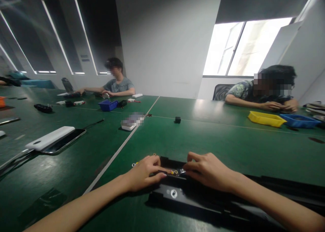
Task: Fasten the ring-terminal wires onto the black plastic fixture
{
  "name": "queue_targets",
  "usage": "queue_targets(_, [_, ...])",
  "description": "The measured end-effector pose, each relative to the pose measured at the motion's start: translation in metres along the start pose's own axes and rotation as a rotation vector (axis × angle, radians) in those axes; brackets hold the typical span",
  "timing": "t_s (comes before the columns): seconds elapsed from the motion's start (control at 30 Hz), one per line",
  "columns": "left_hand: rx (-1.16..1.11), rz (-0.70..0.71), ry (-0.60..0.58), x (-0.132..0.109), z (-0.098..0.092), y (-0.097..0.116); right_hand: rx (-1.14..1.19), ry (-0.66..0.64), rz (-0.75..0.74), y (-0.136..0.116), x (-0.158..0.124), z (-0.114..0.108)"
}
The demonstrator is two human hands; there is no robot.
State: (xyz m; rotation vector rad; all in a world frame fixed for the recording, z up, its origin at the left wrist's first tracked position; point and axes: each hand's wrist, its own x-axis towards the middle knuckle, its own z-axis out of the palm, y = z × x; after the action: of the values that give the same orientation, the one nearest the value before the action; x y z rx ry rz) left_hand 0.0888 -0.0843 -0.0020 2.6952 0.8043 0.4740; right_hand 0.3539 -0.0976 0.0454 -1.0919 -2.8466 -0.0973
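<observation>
A long black plastic housing, with a small round white mark on its side, lies on the green table in front of me. My left hand reaches over its left end, thumb and index finger closed around a small yellow-sleeved metal ring terminal. Another metal ring end with a bit of yellow sticks out behind that hand. Over the housing's channel, my right hand has its fingertips pinched together beside a small shiny silver piece. What exactly those fingertips grip is hidden.
Further out stand a small black cube, a pale box, blue and yellow trays. To the left lie a white power bank and a phone with cables. Two people sit across the green table.
</observation>
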Motion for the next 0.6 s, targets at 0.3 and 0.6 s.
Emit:
queue_targets(0.3, [0.003,0.001,0.011,0.0001,0.0006,-0.0005,0.041,0.003,-0.003,0.0025,0.0005,0.0008])
queue_targets(0.6, [0.011,-0.009,0.005,0.0001,-0.0001,0.0004,0.041,-0.017,-0.007,0.0021,0.0010,-0.0018])
